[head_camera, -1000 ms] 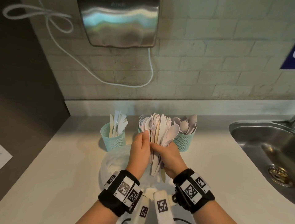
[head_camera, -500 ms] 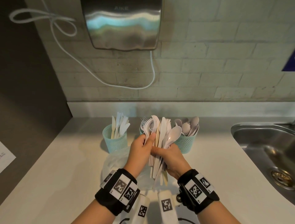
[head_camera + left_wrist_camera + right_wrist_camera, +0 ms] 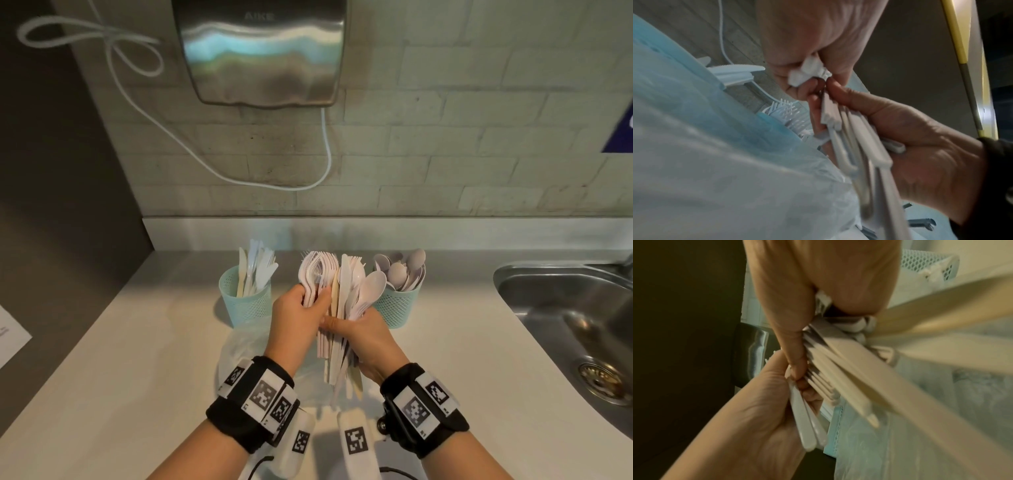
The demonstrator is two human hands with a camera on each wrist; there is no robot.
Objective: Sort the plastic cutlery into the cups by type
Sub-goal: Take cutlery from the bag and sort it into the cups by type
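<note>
Bare forearms end in black wristbands [image 3: 251, 404] carrying white tags printed with black square codes, with white coded camera units [image 3: 356, 442] beneath each wrist.

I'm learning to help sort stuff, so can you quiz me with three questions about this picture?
1. True or false: both hands grip the cutlery bundle.
2. Which cup holds spoons? A) left cup B) right cup
3. What lies on the counter under the hands?

Key: 1. True: the left hand and right hand both hold it. 2. B. 3. A clear plastic bag.
</note>
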